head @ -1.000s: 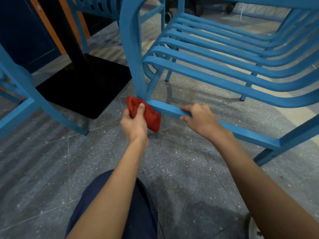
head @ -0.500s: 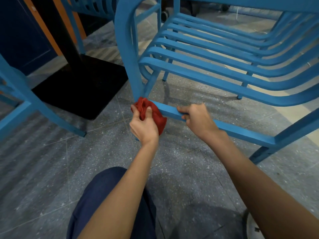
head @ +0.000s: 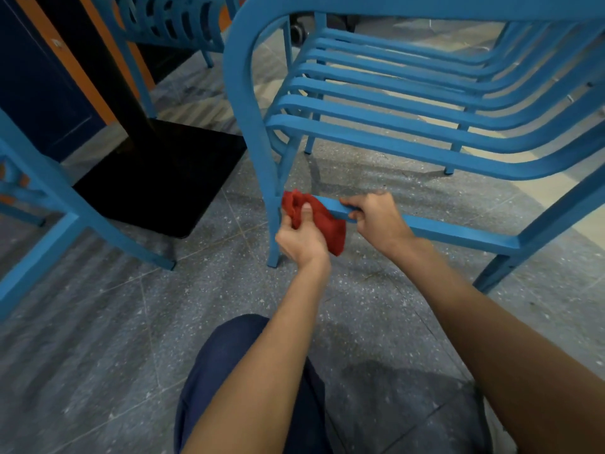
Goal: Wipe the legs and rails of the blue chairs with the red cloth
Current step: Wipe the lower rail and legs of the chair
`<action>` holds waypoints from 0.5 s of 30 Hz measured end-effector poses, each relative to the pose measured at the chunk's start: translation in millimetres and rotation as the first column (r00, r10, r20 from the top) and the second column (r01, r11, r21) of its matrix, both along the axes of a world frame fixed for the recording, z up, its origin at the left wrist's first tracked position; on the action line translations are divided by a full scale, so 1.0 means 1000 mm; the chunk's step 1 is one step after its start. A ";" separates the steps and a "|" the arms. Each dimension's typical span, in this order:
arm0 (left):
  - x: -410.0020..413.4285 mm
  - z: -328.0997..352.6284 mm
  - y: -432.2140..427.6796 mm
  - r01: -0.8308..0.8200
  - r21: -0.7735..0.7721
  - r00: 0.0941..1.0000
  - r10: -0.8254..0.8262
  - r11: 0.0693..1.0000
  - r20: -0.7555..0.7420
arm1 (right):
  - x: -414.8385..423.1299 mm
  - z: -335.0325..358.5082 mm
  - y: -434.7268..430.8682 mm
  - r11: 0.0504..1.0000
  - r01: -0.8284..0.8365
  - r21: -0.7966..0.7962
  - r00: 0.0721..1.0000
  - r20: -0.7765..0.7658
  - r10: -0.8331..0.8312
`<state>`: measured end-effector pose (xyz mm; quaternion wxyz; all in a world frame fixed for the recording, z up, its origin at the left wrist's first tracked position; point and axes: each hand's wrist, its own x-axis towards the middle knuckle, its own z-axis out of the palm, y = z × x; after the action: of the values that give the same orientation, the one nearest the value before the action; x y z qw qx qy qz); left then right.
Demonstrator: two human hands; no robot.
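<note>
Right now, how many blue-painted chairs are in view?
3: the centre chair being wiped, a left-edge chair, a far chair beyond the black table base. Others may be hidden.

Blue chair (head: 409, 126): slatted seat, low rail (head: 458, 232). Left hand (head: 302, 239) grips red cloth (head: 329, 224) against the rail beside the front leg (head: 262, 152). Right hand (head: 376, 217) grips the rail. Black table base (head: 163, 178) behind, on speckled floor (head: 98, 339).

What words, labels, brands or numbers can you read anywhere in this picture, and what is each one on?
None can be read: the blue chair, red cloth and black table base show no lettering.
A small pale mark at upper left is too blurred to tell whether it is text.
</note>
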<state>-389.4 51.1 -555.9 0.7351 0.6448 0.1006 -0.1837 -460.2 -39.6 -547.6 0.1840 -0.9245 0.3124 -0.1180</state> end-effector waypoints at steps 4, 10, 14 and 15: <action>0.023 0.010 -0.003 -0.130 -0.038 0.986 0.125 0.991 -0.111 | 0.003 -0.003 0.002 0.998 0.066 0.025 0.998 0.012 -0.066; 0.009 0.013 -0.014 -0.150 0.059 0.985 0.155 0.987 -0.078 | 0.006 -0.004 0.006 0.997 0.081 0.021 0.997 0.005 -0.081; -0.013 0.015 -0.023 -0.131 0.117 0.991 0.134 0.984 -0.019 | 0.002 0.003 0.001 0.999 0.003 0.037 1.000 -0.006 -0.003; -0.019 0.014 -0.024 -0.110 0.138 0.994 0.113 0.984 -0.015 | -0.001 0.007 -0.003 0.997 -0.032 0.077 1.000 0.001 0.032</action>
<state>-408.7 26.7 -542.1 0.6970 0.6850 0.1570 -0.1423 -461.0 -42.3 -540.3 0.2212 -0.9215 0.3021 -0.1029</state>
